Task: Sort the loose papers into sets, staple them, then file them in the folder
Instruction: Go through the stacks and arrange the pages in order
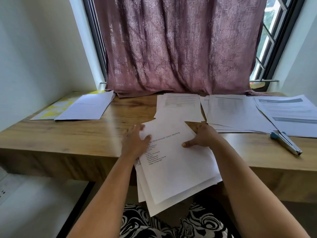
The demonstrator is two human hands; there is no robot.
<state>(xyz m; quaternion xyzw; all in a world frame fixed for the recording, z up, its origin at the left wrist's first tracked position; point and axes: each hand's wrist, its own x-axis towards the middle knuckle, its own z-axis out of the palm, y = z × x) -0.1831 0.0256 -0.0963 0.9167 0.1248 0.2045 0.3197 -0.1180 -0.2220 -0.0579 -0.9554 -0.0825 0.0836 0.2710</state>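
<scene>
A loose stack of printed papers (175,165) hangs over the front edge of the wooden desk (68,134), tilted toward me. My left hand (135,143) grips its left edge, thumb on top. My right hand (202,136) holds the right edge, thumb pressed on the top sheet. Behind lie a paper pile (180,105) in the middle, a second pile (231,112) to its right, and a third set (288,110) with grey headers at the far right. A blue-tipped stapler (286,143) lies on the desk at the right.
At the back left a white sheet set (85,107) lies on a yellow and white folder (56,107). A mauve curtain (180,48) hangs behind the desk over the window. Patterned black and white clothing (171,224) shows below the papers.
</scene>
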